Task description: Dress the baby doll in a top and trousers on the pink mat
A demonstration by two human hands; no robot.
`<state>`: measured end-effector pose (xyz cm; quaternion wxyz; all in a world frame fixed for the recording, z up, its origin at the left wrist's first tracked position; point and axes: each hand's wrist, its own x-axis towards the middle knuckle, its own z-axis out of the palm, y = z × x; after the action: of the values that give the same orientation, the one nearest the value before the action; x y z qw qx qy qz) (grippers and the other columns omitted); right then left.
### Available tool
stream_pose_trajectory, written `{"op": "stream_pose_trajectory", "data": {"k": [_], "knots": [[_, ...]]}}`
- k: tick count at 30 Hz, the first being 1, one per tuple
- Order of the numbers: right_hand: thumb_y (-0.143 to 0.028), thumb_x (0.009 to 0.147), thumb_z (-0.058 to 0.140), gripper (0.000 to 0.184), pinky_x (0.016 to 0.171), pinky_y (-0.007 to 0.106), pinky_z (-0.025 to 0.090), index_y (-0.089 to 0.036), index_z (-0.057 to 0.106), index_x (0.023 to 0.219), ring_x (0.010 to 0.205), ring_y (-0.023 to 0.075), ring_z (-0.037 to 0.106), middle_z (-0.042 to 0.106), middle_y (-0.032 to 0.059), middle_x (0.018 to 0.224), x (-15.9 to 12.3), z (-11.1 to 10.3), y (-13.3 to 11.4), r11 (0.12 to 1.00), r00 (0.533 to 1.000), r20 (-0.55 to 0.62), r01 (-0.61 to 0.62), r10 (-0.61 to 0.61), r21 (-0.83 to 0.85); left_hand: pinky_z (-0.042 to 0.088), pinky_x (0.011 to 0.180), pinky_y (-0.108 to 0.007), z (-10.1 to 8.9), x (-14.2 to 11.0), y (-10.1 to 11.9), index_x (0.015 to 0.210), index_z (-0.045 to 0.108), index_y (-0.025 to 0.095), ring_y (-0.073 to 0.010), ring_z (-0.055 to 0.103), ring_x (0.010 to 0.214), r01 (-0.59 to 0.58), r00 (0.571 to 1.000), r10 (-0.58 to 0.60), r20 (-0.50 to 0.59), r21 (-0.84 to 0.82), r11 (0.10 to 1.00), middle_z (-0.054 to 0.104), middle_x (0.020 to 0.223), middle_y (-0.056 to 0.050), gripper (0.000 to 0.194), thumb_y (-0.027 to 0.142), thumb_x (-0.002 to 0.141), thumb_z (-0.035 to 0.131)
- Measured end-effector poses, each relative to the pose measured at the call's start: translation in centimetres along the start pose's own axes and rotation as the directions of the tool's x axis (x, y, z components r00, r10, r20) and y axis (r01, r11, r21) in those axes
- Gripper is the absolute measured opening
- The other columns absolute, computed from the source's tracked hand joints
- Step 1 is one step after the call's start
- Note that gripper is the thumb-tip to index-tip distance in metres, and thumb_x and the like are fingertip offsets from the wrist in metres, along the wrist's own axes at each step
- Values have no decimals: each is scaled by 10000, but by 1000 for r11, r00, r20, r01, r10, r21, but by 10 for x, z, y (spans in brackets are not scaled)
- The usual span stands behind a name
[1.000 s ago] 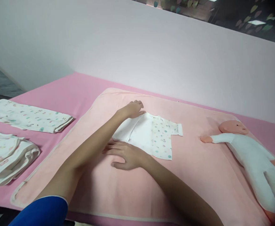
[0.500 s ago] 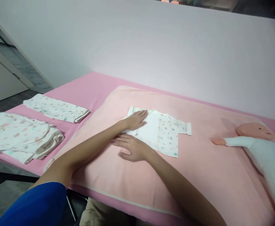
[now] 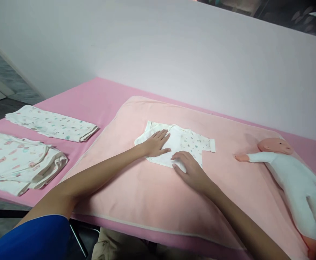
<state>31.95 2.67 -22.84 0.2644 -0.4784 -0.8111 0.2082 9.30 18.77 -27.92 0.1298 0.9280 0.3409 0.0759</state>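
Note:
A small white baby shirt (image 3: 193, 142) with a green and grey print lies flat on the peach blanket (image 3: 136, 191). Its left side is folded inward, showing the plain white inside, while one cuffed sleeve points right. My left hand (image 3: 156, 143) rests palm down on the folded part, fingers stretched out. Over the shirt's lower edge is my right hand (image 3: 192, 169), its fingers slightly bent and apart, with nothing gripped. Whether its fingertips press on the cloth I cannot tell.
On the right lies a baby doll (image 3: 288, 173) in a white suit. Folded printed baby clothes (image 3: 52, 122) and a second stack of them (image 3: 20, 159) sit on the pink table cover (image 3: 104, 94) at left. A white wall (image 3: 174, 54) stands behind.
My right hand has moved right, from the shirt's lower left corner to its lower middle. My left hand stays on the folded part, fingers spread wider. The view has shifted right.

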Motion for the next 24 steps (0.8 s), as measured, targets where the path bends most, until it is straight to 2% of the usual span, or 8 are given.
{"op": "stream_pose_trajectory", "data": {"k": [2,5,8,11,14,18,21,24], "knots": [[-312,1097,547,144,978,452,544,-240,634,1187,1169,282,633,692,100,1218,-18,0,20,991,992,-68,-110,105,-79,154,1393,-549,-7,5,-3,1763,262,135,-385,115,1734,7,1000,-6,16,-10,1000,155,1853,-210,917,737,1076,346],[-350,1074,576,130,850,417,528,-226,599,1104,1013,271,625,673,87,1074,-37,13,42,971,976,-147,-185,163,-148,281,1331,-572,-25,24,-6,1666,466,206,-401,334,1628,34,998,-33,50,-32,999,405,1739,-197,783,692,1056,405],[-412,1072,595,190,836,411,497,-224,574,1077,918,255,608,664,71,1008,-45,25,51,966,974,-180,-171,136,-193,385,1249,-529,-41,57,1,1487,634,251,-374,511,1477,139,989,-133,60,-96,986,613,1556,-155,656,682,1033,437],[-450,1092,571,226,855,407,482,-224,570,1091,932,254,610,676,75,1034,-46,28,53,969,984,-163,-114,79,-218,420,1182,-482,-47,93,17,1246,718,248,-336,660,1274,284,957,-269,108,-156,946,762,1330,-107,557,698,976,532],[-423,1083,579,199,799,360,477,-226,556,1103,927,236,626,675,62,1037,-46,25,53,974,979,-167,-144,115,-175,380,1175,-506,-38,119,31,1063,717,228,-318,716,1129,379,924,-361,126,-162,911,814,1148,-85,514,709,902,635],[-434,1062,599,213,672,308,421,-238,536,1118,799,184,632,679,28,1021,-48,21,54,969,971,-141,-210,191,-129,356,1151,-532,-19,130,36,917,706,218,-338,702,1131,402,915,-401,46,-188,896,810,1059,-84,481,694,853,696],[-445,1057,604,219,668,304,405,-242,532,1099,764,177,629,680,15,988,-47,21,53,967,972,-147,-208,186,-150,356,1131,-528,-12,131,32,895,722,225,-343,681,1157,398,915,-402,29,-211,893,799,1056,-78,455,678,850,709],[-427,1081,560,185,670,304,396,-245,538,1097,743,168,640,683,11,990,-46,21,52,965,974,-130,-205,185,-163,357,1121,-530,-12,131,31,886,742,227,-366,645,1232,389,920,-392,26,-202,899,788,1134,-85,409,634,845,728]]}}
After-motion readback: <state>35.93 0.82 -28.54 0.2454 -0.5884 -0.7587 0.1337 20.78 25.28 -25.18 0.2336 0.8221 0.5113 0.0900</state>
